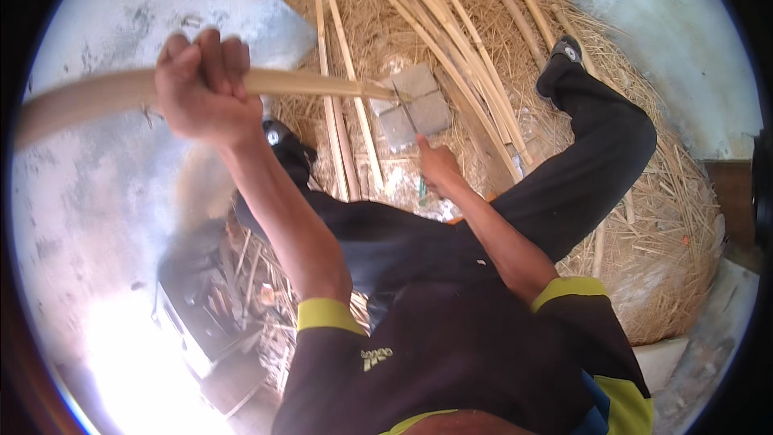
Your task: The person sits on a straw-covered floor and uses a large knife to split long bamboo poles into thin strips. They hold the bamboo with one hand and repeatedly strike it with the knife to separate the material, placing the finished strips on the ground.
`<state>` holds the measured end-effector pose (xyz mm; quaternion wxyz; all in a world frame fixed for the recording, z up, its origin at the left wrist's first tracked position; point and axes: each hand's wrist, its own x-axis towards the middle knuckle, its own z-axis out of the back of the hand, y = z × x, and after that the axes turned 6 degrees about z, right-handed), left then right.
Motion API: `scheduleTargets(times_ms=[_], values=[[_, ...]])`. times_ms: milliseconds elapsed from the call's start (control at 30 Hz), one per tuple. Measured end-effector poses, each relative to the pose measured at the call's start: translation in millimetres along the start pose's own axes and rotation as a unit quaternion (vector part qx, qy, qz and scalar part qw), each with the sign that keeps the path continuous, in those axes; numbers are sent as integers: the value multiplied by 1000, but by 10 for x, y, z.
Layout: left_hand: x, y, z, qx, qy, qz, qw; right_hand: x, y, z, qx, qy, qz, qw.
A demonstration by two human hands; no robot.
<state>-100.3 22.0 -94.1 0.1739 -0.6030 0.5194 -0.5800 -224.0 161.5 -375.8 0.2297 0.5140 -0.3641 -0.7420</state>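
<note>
My left hand point(203, 90) is raised at the left, its fingers wrapped tightly round a long bamboo piece point(314, 84). One end of the bamboo runs out to the far left; its narrower end reaches a grey block point(427, 113) between my legs. In my right hand point(440, 169) is a knife point(408, 116), its handle hidden in my fist. The thin dark blade lies across the block and meets the bamboo's end. Whether the blade is in the bamboo or only against it, I cannot tell.
Several split bamboo strips point(459, 28) lie to the right of the block, with a few more strips point(332, 97) to its left. Straw-like shavings point(644, 262) cover the floor. A pale wall point(88, 217) stands at the left, and debris point(262, 294) lies at the lower left.
</note>
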Motion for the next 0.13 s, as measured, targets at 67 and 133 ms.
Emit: scheduleTargets(times_ms=[67,133], values=[[-20,-41,11,-17,16,9,1000,205,49,199,-11,4,44,999],[-18,3,18,-29,-10,-1,1000,-72,-12,230,12,6,39,999]])
